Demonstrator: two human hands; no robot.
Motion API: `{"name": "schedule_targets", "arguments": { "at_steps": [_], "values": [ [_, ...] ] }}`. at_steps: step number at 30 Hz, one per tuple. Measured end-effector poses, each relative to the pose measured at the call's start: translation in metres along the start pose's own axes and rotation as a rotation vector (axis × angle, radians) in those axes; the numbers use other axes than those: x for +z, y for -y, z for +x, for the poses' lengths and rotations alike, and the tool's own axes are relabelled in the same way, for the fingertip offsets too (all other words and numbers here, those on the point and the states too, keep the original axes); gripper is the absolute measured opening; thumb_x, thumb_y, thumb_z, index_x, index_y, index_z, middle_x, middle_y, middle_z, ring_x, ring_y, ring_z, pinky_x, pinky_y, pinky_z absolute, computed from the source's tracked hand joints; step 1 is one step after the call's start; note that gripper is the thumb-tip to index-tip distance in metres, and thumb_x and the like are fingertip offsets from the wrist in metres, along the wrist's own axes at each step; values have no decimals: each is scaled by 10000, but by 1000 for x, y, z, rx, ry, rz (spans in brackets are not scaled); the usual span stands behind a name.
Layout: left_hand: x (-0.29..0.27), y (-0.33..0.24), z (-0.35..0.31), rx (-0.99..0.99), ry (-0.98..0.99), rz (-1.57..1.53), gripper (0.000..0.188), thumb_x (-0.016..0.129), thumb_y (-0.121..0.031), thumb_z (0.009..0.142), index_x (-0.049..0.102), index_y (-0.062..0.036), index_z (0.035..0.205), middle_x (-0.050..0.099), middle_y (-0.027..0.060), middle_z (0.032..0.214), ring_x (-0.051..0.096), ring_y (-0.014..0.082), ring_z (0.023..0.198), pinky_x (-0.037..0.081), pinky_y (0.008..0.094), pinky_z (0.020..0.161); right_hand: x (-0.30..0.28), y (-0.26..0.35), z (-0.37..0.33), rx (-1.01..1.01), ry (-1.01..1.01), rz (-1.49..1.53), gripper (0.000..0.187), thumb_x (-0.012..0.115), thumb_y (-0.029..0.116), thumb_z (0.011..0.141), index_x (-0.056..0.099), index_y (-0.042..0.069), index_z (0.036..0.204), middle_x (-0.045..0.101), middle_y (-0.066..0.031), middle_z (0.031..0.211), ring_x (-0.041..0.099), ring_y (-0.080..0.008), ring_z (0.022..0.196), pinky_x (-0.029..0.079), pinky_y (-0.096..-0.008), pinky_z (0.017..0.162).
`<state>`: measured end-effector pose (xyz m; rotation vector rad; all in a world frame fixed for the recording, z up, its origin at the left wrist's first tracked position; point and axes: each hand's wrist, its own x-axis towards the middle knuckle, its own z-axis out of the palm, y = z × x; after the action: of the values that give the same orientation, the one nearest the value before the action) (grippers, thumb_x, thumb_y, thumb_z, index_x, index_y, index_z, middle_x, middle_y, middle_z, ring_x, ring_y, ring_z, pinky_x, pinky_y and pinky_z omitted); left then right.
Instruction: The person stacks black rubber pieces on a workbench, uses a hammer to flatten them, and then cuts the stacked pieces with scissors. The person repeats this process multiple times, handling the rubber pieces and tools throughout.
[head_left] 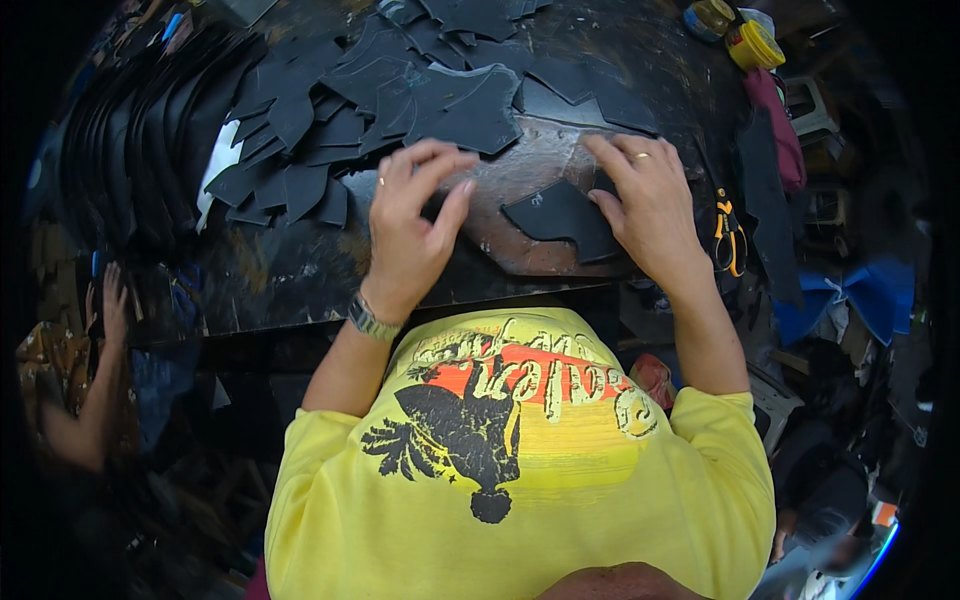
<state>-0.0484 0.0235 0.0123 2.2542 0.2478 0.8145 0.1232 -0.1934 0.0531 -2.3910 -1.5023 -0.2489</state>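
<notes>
The black piece (560, 216), flat, curved and notched, lies on the scuffed brown board (495, 185), right at the thumb of the right hand (645, 205); that hand arches palm-down, and whether it grips, I cannot tell. Left hand (412, 225) opposite: fingers bent, thumb apart, clasping nothing! Beyond, matte black cutouts (385, 95) overlap, jagged; orange-handled snips (723, 208) sit rightward.
</notes>
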Motion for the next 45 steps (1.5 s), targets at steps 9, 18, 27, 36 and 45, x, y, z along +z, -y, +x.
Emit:
{"name": "schedule_targets", "arguments": {
  "at_steps": [9,18,27,36,45],
  "values": [
    [17,41,47,-55,139,546,664,829,-511,819,710,-31,1261,576,148,1338,521,335,1232,432,457,1020,-3,3,-34,289,150,-96,842,885,381,749,539,77,1453,582,-178,1386,477,-376,1350,337,-537,1143],
    [15,32,45,-56,57,189,392,843,-294,835,733,-31,1103,699,86,1122,634,277,1052,481,402,931,2,1,-32,271,185,-15,839,884,343,751,532,90,1470,542,-182,1440,418,-385,1432,268,-600,1207],
    [-7,5,11,-239,193,-223,268,799,-137,897,744,-10,1127,775,129,1041,744,209,870,562,305,772,-7,4,-30,300,171,-35,675,856,173,765,594,57,1376,576,-168,1354,476,-365,1346,345,-513,1156],
    [-8,8,5,-250,254,-82,280,803,-125,879,751,-28,1137,736,108,950,697,257,894,530,342,832,-62,-24,-45,377,-161,1084,614,643,-147,804,609,21,1394,685,-85,1147,644,-97,963,529,-239,886],
    [7,-28,2,-63,260,-179,350,852,-198,835,744,-52,1135,674,127,1079,664,258,967,529,351,817,-37,-10,-50,468,92,1582,653,801,-80,759,613,1,1379,697,-54,1176,675,-110,955,547,-251,868]
  ]
}}
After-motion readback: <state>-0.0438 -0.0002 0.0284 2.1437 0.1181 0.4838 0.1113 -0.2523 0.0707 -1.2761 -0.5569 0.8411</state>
